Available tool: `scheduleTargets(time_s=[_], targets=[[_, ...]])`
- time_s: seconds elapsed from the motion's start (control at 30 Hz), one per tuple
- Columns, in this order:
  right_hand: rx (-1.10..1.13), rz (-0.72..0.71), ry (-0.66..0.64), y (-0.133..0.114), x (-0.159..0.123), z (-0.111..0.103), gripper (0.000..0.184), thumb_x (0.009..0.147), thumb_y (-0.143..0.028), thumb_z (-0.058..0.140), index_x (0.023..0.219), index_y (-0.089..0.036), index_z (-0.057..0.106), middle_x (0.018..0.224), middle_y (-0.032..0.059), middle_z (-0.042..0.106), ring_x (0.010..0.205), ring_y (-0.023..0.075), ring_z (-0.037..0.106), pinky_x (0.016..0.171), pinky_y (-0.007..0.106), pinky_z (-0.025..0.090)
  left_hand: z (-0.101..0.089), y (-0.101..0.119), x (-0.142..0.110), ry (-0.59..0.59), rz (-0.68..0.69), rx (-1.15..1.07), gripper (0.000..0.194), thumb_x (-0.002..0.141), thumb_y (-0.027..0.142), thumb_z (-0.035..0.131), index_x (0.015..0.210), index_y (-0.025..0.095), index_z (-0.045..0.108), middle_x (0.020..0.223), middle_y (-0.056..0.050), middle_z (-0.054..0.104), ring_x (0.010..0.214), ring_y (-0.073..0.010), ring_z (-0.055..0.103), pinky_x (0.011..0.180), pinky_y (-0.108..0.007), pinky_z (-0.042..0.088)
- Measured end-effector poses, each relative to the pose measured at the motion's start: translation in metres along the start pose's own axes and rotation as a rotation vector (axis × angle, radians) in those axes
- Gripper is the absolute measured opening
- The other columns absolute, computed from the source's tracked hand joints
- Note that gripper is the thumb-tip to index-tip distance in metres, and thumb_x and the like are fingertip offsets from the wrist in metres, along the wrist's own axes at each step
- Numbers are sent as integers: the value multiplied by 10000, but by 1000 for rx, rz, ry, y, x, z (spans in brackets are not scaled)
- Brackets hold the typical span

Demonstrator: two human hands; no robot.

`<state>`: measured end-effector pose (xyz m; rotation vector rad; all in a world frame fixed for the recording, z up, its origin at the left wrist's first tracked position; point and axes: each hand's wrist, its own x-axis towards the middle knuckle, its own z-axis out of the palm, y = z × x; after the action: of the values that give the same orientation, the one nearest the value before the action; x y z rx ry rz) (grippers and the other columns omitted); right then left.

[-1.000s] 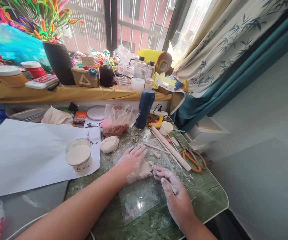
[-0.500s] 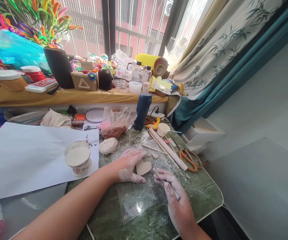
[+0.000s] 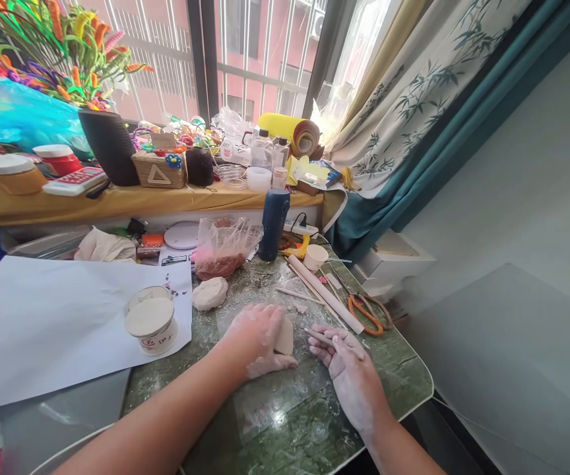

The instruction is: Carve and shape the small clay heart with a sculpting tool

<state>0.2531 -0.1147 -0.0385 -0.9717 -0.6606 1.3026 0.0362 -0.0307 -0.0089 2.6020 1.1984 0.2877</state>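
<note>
A small, flat piece of pale clay [image 3: 284, 338] lies on a clear plastic sheet [image 3: 260, 412]. My left hand [image 3: 261, 340], dusted white, curls round the clay's left side, with its fingers above and its thumb along the near edge. The fingers hide part of the clay. To the right, my right hand [image 3: 347, 356] grips a thin clay modelling tool [image 3: 320, 336] like a pen. The tool's tip points left at the clay, with a small gap between. A rounded lump of white clay [image 3: 210, 293] sits behind my left hand, and small clay scraps [image 3: 297, 308] lie beyond the piece.
A rolling pin [image 3: 324, 293], thin sticks and orange-handled scissors [image 3: 367, 313] lie at the right. Paper cups [image 3: 150, 316] stand on white paper [image 3: 67, 323] at the left. Behind are a blue bottle [image 3: 274, 225] and a bag of reddish material [image 3: 223, 254].
The clay piece has turned under my left hand, whose fingers have drawn closer round it. My right hand has tipped the tool flatter, its tip still by the clay. The view has shifted slightly.
</note>
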Motion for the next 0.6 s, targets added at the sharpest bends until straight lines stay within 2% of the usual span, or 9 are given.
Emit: scheduleTargets(time_s=[0.07,0.13,0.2,0.27,0.37,0.5,0.6], targets=[[-163,-93,-30,5,-4,2,229,933,-432,710,995,-217,759,1219,111,736,1026,241,731,951,424,584,-1,4,-2,0,-21,-13,954,653,715,822,1386,175,536,1228,-153,678,1133,-409,626,989,-541,486],[-367,-191,-77,9,-7,5,232,977,-426,644,1013,-223,751,1284,113,690,1076,245,712,991,432,568,-2,-2,-2,-18,-8,-44,898,637,663,853,1333,176,562,1215,-142,674,1115,-390,632,968,-514,503],[-557,-279,-146,10,-9,8,228,1007,-399,589,1014,-227,738,1300,114,663,1139,248,686,1037,435,542,-3,-13,-1,-25,72,-87,814,631,587,884,1278,186,593,1225,-125,669,1122,-362,627,977,-479,500],[-713,-346,-202,10,-12,9,215,1026,-354,545,1032,-236,724,1282,109,662,1193,245,661,1067,424,524,-2,-24,0,-3,137,-163,853,653,549,888,1361,208,557,1360,-127,627,1252,-362,576,1077,-486,443],[-942,-409,-232,8,-17,7,217,1024,-291,526,1135,-256,709,1303,100,673,1240,236,644,1076,399,529,2,-33,2,-10,190,-239,878,712,560,854,1457,256,501,1421,-111,616,1337,-363,534,1134,-515,386],[-1271,-553,-301,14,-28,-3,370,989,-217,555,1341,-271,656,1402,91,663,1316,259,610,1103,426,530,5,-36,3,-22,229,-267,824,741,565,833,1447,275,526,1396,-97,641,1329,-358,549,1136,-516,386],[-1416,-680,-333,22,-34,-9,502,967,-116,497,1443,-245,589,1440,95,647,1336,260,601,1093,439,547,5,-36,3,-18,246,-278,779,772,576,803,1441,278,536,1370,-97,653,1306,-345,565,1111,-503,412]])
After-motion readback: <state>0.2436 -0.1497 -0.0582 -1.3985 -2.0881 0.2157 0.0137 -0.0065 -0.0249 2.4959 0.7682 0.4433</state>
